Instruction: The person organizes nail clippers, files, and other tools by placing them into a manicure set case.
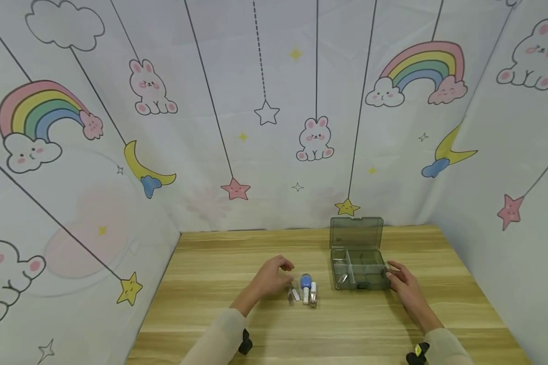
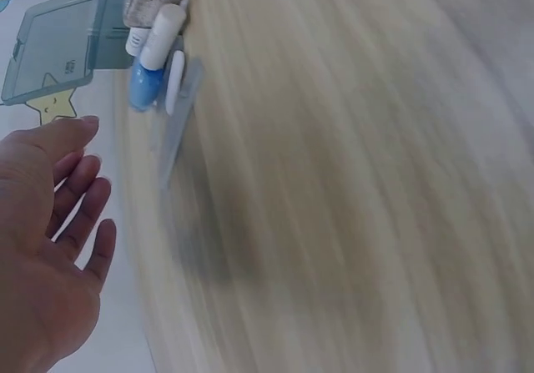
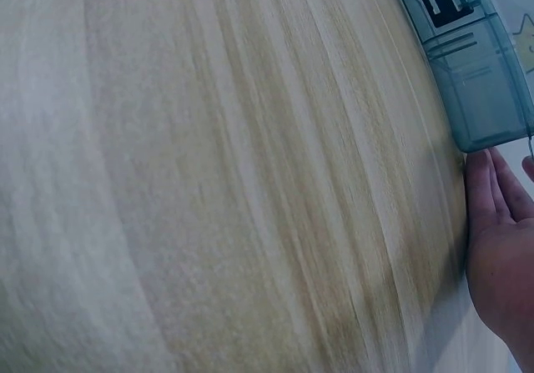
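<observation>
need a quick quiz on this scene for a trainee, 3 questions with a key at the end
1. Multiple choice: which hand is at the side of the divided box?
A) left
B) neither
C) right

2. True or false: the box is closed up.

3. Fill in: beside the see-through bottle lies another bottle with a white cap and a ____ body.

Key:
1. C, the right hand; its fingers are against the box's side.
2. False; the lid stands open.
3. blue
</observation>
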`<state>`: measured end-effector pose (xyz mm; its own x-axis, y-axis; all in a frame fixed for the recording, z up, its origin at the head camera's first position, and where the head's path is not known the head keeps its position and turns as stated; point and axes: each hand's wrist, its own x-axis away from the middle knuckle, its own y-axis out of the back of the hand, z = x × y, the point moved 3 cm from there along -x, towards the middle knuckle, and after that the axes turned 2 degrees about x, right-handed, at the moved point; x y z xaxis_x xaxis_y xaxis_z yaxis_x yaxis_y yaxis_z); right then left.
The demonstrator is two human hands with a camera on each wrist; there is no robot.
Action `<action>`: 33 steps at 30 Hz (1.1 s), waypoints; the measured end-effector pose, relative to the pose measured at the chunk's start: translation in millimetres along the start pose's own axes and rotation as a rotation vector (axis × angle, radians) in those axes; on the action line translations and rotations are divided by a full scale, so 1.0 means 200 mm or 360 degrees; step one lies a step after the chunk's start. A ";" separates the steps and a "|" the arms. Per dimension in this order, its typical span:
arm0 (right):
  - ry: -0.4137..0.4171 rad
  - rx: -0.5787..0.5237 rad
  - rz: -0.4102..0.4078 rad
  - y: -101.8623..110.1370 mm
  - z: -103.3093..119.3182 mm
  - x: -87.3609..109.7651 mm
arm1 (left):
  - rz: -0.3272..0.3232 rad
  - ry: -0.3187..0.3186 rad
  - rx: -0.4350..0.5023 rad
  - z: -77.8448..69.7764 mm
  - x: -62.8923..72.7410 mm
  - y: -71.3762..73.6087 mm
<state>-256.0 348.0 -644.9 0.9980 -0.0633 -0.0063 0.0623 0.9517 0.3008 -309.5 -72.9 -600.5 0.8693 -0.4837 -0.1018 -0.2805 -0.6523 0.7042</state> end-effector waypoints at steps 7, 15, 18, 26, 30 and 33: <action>0.0001 0.0014 -0.0002 0.00 0.00 0.00 | 0.0016 -0.0054 -0.0096 0.06 0.05 -0.01; -0.0012 0.0018 0.0013 0.00 0.00 0.00 | 0.0073 -0.0077 0.0007 0.10 0.09 -0.03; -0.0014 0.0021 0.0016 0.00 0.00 0.00 | 0.0112 -0.0052 0.0017 0.12 0.09 -0.05; -0.0019 0.0020 0.0014 0.00 0.00 0.00 | 0.0182 0.0009 -0.0021 0.14 0.09 -0.07; -0.0027 0.0026 0.0023 0.00 0.01 0.01 | 0.0180 0.0000 -0.0066 0.14 0.11 -0.06; -0.0026 0.0032 0.0017 0.00 0.01 0.01 | 0.0174 -0.0020 -0.0108 0.14 0.11 -0.05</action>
<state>-254.9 347.3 -642.8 0.9982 -0.0585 0.0126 0.0514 0.9461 0.3198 -298.2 -92.3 -629.4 0.8299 -0.5571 -0.0304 -0.3445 -0.5546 0.7574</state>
